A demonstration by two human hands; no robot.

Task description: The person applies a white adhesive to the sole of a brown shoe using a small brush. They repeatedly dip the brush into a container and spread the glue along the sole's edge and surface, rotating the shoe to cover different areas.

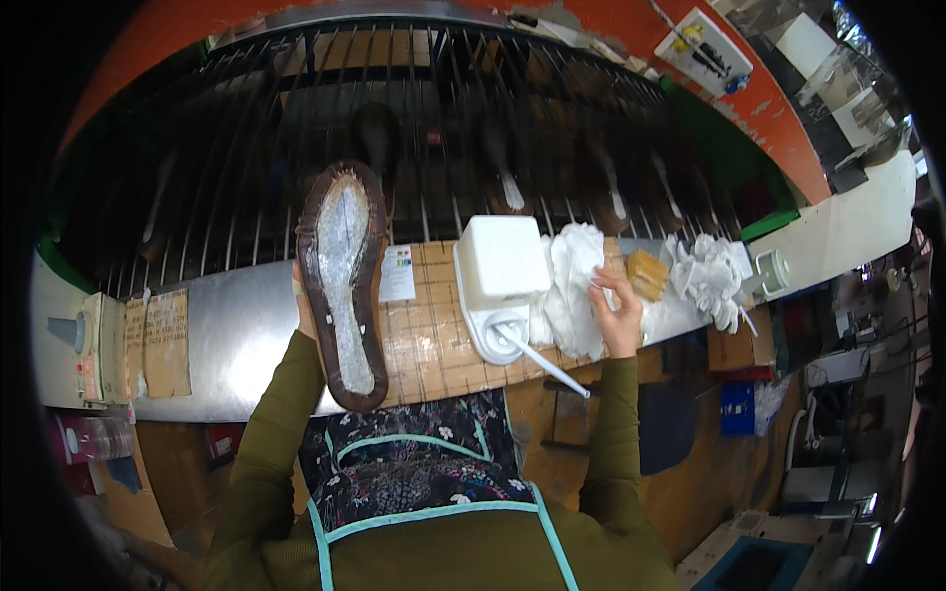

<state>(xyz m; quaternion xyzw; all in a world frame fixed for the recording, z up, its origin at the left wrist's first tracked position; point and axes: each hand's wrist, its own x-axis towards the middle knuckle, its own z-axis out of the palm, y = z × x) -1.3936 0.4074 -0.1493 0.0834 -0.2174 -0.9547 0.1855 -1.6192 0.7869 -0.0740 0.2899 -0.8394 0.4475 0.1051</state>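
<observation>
A brown shoe upper [370,286] stands sole-side up in front of me, toe pointing away, its exposed underside pale and shiny. My left hand [304,307] grips it from the left, with most of the fingers hidden behind the shoe. On the right, my right hand [620,310] has its bent fingers at the edge of a crumpled white cloth [575,286], seemingly pinching it. Between the two hands is a white glue pot [501,261] with a square tank. A white-handled brush [547,366] stands in its small round cup, handle slanting toward me.
A metal rack [434,187] of dark bars lies beyond the bench, with several dark shoes on it. White gloves [705,276] and a yellowish block [647,275] lie right of my hand. Cardboard [424,340] covers part of the metal bench [227,335]. A blue box [737,408] sits lower right.
</observation>
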